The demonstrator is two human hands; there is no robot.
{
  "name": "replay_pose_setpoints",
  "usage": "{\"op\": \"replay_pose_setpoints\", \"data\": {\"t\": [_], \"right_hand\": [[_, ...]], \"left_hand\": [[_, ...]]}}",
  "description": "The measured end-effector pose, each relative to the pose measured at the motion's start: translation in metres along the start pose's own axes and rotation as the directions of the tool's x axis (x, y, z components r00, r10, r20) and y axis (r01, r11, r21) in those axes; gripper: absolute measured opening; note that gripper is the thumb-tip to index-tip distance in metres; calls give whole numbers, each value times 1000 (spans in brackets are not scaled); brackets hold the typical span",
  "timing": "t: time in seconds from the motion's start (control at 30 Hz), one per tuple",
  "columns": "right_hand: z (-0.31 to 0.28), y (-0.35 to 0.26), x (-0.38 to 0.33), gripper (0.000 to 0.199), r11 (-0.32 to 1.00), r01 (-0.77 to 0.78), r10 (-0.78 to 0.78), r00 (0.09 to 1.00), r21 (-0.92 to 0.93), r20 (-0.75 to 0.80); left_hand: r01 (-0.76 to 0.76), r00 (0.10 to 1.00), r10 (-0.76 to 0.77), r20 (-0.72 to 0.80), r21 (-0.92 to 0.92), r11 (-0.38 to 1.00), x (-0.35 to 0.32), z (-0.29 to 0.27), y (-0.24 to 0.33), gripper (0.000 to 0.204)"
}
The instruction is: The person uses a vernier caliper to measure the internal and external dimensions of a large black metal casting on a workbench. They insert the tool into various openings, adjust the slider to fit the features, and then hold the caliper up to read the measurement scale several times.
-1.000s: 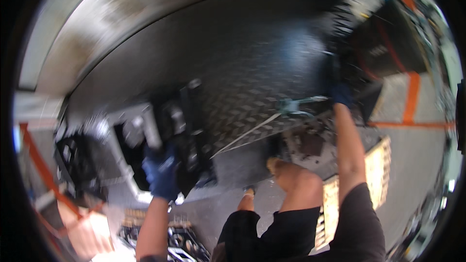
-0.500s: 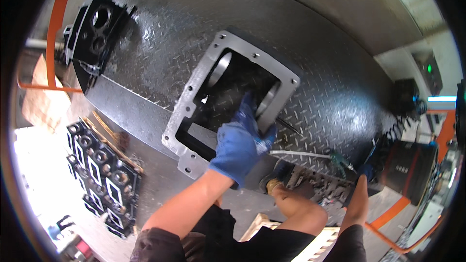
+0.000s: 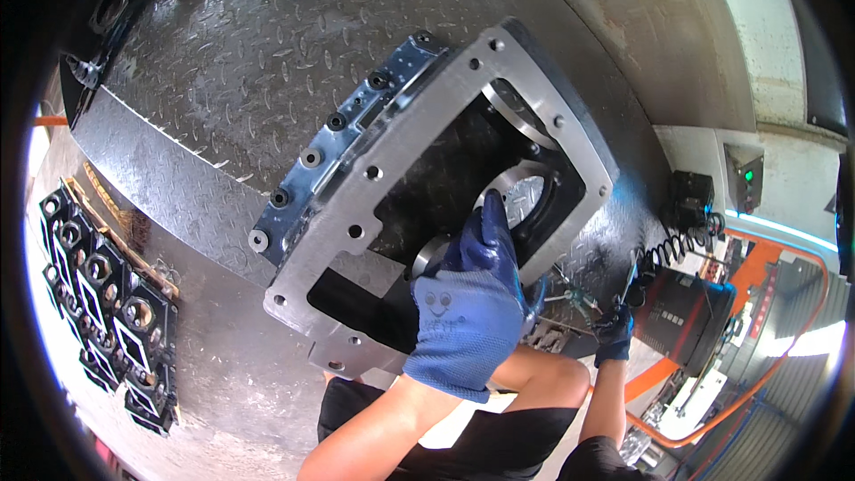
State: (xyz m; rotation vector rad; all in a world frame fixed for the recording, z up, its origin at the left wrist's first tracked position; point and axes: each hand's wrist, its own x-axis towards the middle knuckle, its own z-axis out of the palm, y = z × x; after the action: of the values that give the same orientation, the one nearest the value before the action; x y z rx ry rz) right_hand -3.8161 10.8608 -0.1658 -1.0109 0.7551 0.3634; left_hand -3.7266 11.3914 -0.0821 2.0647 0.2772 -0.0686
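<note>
A large cast-metal housing (image 3: pixel 427 111) stands on the tread-plate bench, its flat machined rim facing me. Round bores show inside, and a flange with several bolt holes sticks out along its left side. My left hand (image 3: pixel 468 321), in a blue coated glove, grips the near right wall of the housing. The fingers reach inside by a bore and the thumb lies outside the rim. Further right, my right hand (image 3: pixel 613 328), in a dark blue glove, is closed at the rear of a green air blow gun (image 3: pixel 581 301). That grip is small and partly hidden.
The tread-plate bench (image 3: pixel 267 9) carries another dark casting (image 3: pixel 111 4) at far left. Several black castings (image 3: pixel 111 303) lie on the floor at left. A coiled hose (image 3: pixel 681 236), a dark box (image 3: pixel 681 316) and an orange rail (image 3: pixel 757 414) are at right.
The view has shifted, and the housing now looks tilted, with its side flange and more of its bores showing. My right hand and the blow gun appear closer to the housing.
</note>
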Motion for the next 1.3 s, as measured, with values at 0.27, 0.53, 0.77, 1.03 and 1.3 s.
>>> {"op": "replay_pose_setpoints", "data": {"t": [0.27,0.53,0.77,1.03,1.3], "right_hand": [[87,53,-99,19,816,429,-518,840,-387,-161],[203,77,-87,19,787,366,-444,895,-497,-44],[194,37,-61,12,552,503,-379,862,-665,336],[209,4,-20,13,546,490,-184,862,-680,472],[214,-6,5,15,531,444,-25,860,-722,510]], "left_hand": [[-10,999,10,-35,-2,1000,0,14,2,78],[-672,737,669,-95,-4,741,-42,-10,26,21],[152,863,286,417,-753,640,-91,91,-29,43],[449,755,397,523,-852,268,-38,126,-41,46],[281,933,248,259,-958,-55,-42,157,-36,34]]}}
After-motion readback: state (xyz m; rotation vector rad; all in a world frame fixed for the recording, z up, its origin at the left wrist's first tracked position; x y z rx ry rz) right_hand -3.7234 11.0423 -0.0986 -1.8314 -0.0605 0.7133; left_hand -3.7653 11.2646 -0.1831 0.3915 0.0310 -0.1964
